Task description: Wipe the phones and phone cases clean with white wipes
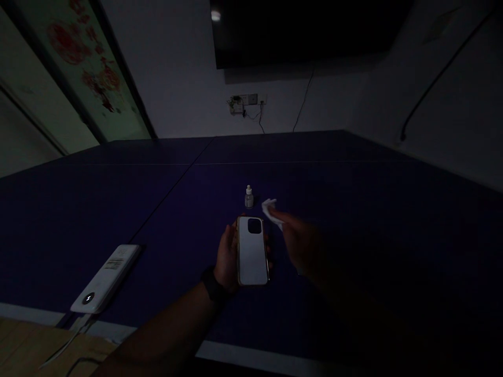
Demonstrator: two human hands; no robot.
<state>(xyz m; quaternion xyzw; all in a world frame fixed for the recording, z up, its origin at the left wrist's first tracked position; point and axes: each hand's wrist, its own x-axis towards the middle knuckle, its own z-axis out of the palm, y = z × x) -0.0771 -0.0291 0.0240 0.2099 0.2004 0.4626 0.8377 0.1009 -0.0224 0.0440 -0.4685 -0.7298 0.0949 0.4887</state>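
My left hand (pixel 227 256) holds a smartphone (pixel 251 255) upright in its palm, with the pale back and dark camera patch facing up and a gold-coloured edge. My right hand (pixel 301 243), dim in shadow, pinches a crumpled white tissue or cloth (pixel 271 212) just right of the phone's top corner. The tissue is close to the phone, but I cannot tell whether they touch. A small dropper bottle (pixel 249 198) with a white cap stands upright on the table just beyond the phone.
A white power bank (pixel 105 277) with a lit icon lies on the dark blue table (pixel 165 209) at the left, a cable near it. A white band runs along the table's near edge. Beyond the far edge are a wall socket with cables and a wall-mounted dark screen.
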